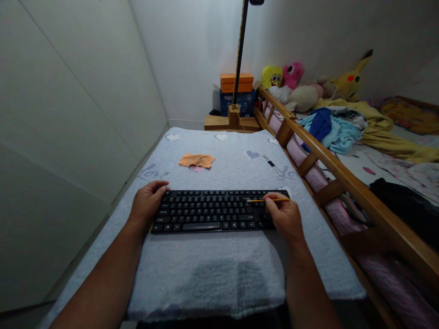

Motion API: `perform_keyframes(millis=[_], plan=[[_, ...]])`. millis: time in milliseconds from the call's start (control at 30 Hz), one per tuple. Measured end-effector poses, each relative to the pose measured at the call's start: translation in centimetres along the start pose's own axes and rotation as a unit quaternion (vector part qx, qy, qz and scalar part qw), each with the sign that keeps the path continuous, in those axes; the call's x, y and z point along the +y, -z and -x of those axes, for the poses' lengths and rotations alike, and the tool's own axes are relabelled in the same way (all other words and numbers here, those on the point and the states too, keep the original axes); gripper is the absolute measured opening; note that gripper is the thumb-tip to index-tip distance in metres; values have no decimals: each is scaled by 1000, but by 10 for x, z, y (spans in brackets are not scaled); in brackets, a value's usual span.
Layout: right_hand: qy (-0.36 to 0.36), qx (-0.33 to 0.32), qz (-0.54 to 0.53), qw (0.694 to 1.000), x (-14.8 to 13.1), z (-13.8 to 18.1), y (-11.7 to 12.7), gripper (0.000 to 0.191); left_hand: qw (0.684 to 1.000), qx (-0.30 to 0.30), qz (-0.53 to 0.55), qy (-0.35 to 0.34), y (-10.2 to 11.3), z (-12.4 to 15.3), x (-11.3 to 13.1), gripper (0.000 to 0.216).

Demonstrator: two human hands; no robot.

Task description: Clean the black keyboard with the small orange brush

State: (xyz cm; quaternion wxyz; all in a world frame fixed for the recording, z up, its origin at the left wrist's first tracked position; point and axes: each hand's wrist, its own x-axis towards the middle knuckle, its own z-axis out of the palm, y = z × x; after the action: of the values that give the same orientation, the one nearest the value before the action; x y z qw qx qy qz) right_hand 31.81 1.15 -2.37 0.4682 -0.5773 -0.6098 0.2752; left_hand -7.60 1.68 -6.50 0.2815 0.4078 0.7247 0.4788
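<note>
A black keyboard [206, 212] lies flat on the cloth-covered table, its long side towards me. My left hand [148, 200] grips its left end, with the thumb by the top corner and the other fingers partly hidden. Over the right part of the keys, my right hand [283, 214] pinches a thin orange stick with a pale tip [259, 200]. The stick points left, its tip at the keys near the upper right; whether it touches them I cannot tell. Beyond the keyboard lies a crumpled orange cloth [197, 160].
A thin wire tool with a black middle [272, 164] lies at the table's far right. The light blue quilted cover [212, 260] drapes the table. A wooden bed rail [338, 157] runs along the right. At the back, an orange box [236, 83] stands behind a black pole [241, 50].
</note>
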Motion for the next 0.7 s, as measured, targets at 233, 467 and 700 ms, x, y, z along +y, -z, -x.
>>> perform_keyframes(millis=[233, 467, 700], plan=[[-5, 17, -67, 998, 0, 3, -6, 25, 999, 49, -7, -6, 0, -3, 0, 36], [0, -46, -59, 997, 1, 3, -21, 27, 984, 136, -97, -65, 5, -11, -5, 33], [19, 24, 44, 999, 3, -1, -12, 26, 993, 69, -80, -52, 4, -15, -15, 35]])
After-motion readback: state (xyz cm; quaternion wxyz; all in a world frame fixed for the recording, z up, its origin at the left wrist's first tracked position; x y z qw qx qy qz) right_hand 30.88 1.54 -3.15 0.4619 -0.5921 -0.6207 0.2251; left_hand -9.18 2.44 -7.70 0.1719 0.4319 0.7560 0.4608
